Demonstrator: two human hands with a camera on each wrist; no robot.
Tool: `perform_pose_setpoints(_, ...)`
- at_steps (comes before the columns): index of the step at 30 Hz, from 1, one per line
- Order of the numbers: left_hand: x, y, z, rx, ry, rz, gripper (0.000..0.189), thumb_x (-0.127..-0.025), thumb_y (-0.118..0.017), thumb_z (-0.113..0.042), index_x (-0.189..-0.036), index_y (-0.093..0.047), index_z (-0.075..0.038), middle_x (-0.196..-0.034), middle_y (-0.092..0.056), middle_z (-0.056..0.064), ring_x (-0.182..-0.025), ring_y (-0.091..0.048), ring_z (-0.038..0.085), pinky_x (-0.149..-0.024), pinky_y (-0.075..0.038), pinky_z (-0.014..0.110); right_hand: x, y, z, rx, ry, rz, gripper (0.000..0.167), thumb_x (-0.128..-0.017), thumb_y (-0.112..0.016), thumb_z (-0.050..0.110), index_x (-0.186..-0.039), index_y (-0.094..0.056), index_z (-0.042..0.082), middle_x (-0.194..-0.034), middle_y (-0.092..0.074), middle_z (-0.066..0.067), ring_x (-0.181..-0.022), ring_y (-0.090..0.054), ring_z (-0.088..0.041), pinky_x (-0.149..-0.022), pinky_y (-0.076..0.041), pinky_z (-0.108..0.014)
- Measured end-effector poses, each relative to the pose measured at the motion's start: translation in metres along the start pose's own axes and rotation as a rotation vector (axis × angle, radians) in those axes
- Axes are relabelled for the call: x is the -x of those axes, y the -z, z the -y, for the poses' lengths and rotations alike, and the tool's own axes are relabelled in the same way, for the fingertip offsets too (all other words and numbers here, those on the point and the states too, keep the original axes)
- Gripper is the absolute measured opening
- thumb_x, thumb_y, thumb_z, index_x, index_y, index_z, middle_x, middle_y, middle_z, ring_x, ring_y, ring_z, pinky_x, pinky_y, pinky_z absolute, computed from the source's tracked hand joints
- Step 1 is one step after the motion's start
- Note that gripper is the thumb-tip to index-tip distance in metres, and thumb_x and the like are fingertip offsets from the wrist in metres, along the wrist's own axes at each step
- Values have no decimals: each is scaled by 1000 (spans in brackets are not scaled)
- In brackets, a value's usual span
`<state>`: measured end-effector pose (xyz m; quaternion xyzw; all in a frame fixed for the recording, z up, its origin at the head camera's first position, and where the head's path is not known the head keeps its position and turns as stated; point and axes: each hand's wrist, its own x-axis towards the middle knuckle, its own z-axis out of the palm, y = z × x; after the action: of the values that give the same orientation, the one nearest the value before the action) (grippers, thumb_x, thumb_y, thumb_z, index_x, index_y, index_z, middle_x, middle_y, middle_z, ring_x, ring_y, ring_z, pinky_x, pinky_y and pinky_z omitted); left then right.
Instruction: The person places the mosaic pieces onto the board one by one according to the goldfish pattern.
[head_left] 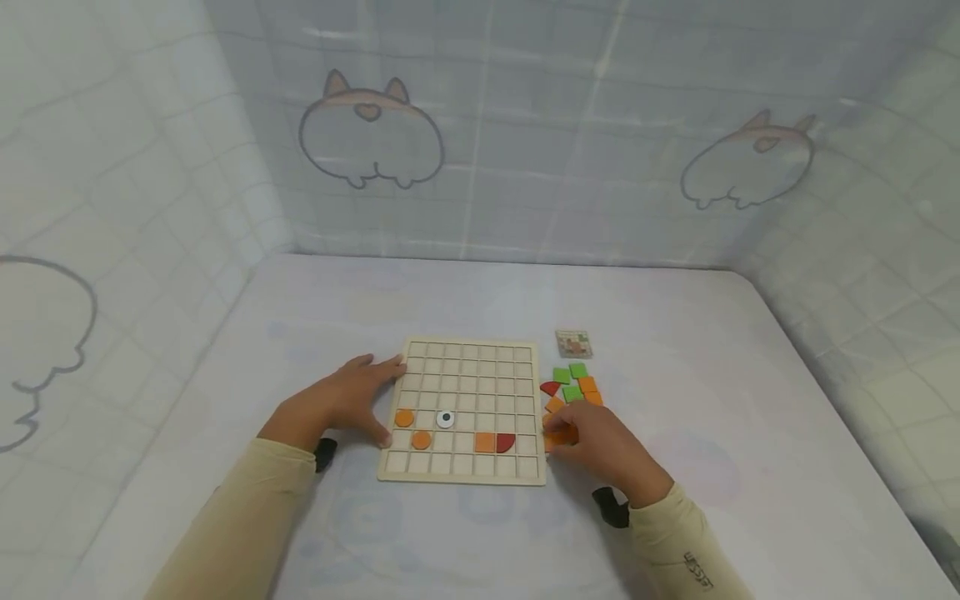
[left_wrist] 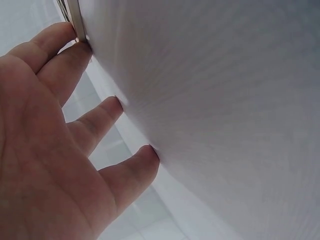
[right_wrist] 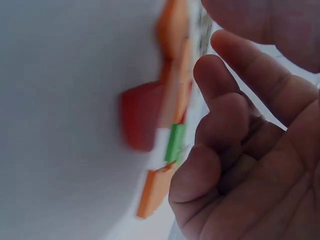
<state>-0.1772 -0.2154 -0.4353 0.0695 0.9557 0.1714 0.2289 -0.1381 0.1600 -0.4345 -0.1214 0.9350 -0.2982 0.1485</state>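
A cream grid board [head_left: 461, 480] lies flat on the table. Spread along its left edge, my left hand [head_left: 351, 398] touches the frame with thumb and fingertips. Two orange discs [head_left: 404, 417], a white disc with a dark centre [head_left: 446, 419], an orange square [head_left: 484, 442] and a red quarter-circle [head_left: 506, 442] sit on its cells. By the board's right edge, my right hand [head_left: 600, 442] reaches over loose orange pieces [head_left: 555, 405], bent fingers apart from the thumb. In the right wrist view, a red piece [right_wrist: 142, 115] lies beyond the fingertips, and nothing shows between thumb and index finger.
Several green squares [head_left: 577, 370], orange squares [head_left: 587, 384] and another red piece [head_left: 550, 388] lie loose right of the board. Behind them is a small square picture card [head_left: 573, 343]. White tile-patterned sheets hang around the table [head_left: 652, 317].
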Motion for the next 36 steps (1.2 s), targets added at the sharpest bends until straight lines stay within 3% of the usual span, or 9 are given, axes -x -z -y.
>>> perform_pose_setpoints(5, 2, -3, 6, 11, 1, -5, 126, -55, -99, -45, -161, -33, -24, -170, -23, 7, -155, -11, 45, -114, -28, 72, -3, -8, -5, 54, 7, 24, 24, -80, -84, 12, -102, -76, 16, -88, -61, 7, -83, -52, -13, -74, -47, -30)
perform_pose_setpoints(12, 2, -5, 8, 37, 5, -8, 126, -56, -99, -45, -161, -32, -26, -168, -24, 13, -154, -12, 46, -113, -29, 73, -6, -10, -7, 65, -44, 15, 20, -79, -85, 14, -95, -73, 17, -80, -56, 3, -78, -51, -15, -68, -45, -29)
perform_pose_setpoints(20, 1, -2, 6, 23, 8, 1, 125, -57, -98, -46, -161, -32, -27, -170, -22, 9, -155, -11, 45, -113, -30, 73, -4, -6, -3, 68, -44, -5, 18, -81, -82, 15, -96, -73, 14, -87, -58, 3, -82, -52, -15, -72, -48, -30)
perform_pose_setpoints(25, 0, 0, 4, 8, 12, 0, 126, -56, -98, -46, -161, -31, -27, -170, -22, 9, -155, -11, 44, -114, -29, 72, -7, -6, 12, 53, -17, -30, 21, -82, -81, 17, -102, -74, 14, -96, -65, 5, -89, -55, -14, -82, -51, -33)
perform_pose_setpoints(29, 0, 1, 2, 17, 11, 1, 125, -56, -99, -45, -161, -32, -28, -169, -22, 14, -155, -12, 45, -113, -30, 73, -15, -13, 32, 34, 27, 4, 23, -81, -82, 20, -103, -76, 15, -100, -68, 6, -93, -58, -13, -88, -54, -36)
perform_pose_setpoints(36, 0, 1, -2, 18, 5, 6, 124, -58, -99, -43, -161, -32, -28, -168, -23, 14, -155, -13, 45, -114, -30, 72, -24, -32, 56, 31, 133, 86, 22, -83, -80, 19, -104, -75, 13, -97, -65, 4, -88, -56, -14, -80, -52, -32)
